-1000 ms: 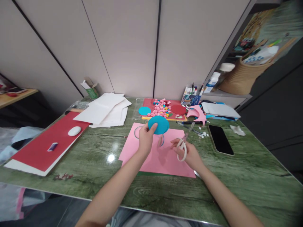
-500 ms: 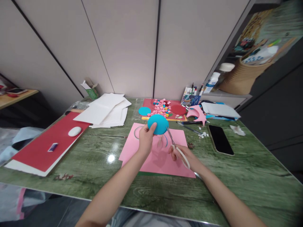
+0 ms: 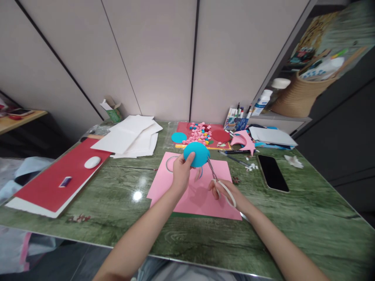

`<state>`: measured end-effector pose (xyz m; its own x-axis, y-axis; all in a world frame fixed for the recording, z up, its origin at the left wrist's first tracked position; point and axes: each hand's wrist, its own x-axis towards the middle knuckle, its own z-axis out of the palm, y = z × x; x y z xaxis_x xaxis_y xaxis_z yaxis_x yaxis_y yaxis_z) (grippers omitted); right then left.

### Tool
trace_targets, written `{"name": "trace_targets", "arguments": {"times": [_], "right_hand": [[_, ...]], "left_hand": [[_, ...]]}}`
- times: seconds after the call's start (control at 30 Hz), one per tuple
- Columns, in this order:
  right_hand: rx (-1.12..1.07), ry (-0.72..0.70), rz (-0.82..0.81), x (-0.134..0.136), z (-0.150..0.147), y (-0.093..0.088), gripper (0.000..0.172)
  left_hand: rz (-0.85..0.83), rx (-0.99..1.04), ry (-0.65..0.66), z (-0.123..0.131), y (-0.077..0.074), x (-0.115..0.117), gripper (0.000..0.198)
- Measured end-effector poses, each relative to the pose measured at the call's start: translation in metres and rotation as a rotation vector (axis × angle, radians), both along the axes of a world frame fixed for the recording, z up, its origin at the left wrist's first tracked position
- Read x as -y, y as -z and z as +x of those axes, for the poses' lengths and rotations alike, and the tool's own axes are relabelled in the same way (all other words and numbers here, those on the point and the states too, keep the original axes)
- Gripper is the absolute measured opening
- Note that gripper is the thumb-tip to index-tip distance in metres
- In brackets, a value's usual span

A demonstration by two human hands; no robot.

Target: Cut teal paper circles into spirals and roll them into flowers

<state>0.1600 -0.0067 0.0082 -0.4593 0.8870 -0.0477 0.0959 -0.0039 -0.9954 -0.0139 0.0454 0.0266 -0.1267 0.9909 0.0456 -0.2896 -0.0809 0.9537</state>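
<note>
My left hand (image 3: 182,167) pinches a round blue paper disc (image 3: 197,153) by its lower left edge, thumb on top. In my right hand (image 3: 224,193) is a pair of scissors (image 3: 215,174) with white handles, its blade tips at the disc's right edge. A thin curl of blue paper hangs below the disc. Under both hands lie pink paper sheets (image 3: 193,199), one bearing a drawn circle (image 3: 171,164). Behind the disc is a red sheet with a heap of small pink, blue and yellow pieces (image 3: 200,133), beside another blue disc (image 3: 178,137) and a red disc (image 3: 221,135).
To the right lie a phone (image 3: 273,173), pens (image 3: 238,152), white scraps (image 3: 251,167) and a cut pink sheet (image 3: 244,141). On the left are white papers (image 3: 125,134) and a red sheet (image 3: 58,175) holding a white oval object (image 3: 92,162). A wall panel (image 3: 164,58) stands behind.
The blue disc and both hands have shifted slightly to the right. The blue paper curl below the disc has moved left and hangs differently.
</note>
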Motion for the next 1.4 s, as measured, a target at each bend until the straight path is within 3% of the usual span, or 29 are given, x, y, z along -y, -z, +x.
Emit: {"name": "trace_targets", "arguments": {"times": [0.4,1.07,1.4], "right_hand": [[-0.015,0.072,0.030,-0.005,0.003,0.002,0.040],[0.079,0.115,0.049,-0.005,0.000,-0.004,0.044],[0.119,0.107,0.025,-0.006,0.002,0.003,0.043]], "left_hand": [[0.050,-0.211,0.069,0.004,-0.007,0.007,0.031],[0.050,-0.237,0.060,0.002,-0.007,0.007,0.031],[0.028,-0.235,0.044,0.000,-0.007,0.006,0.032]]}}
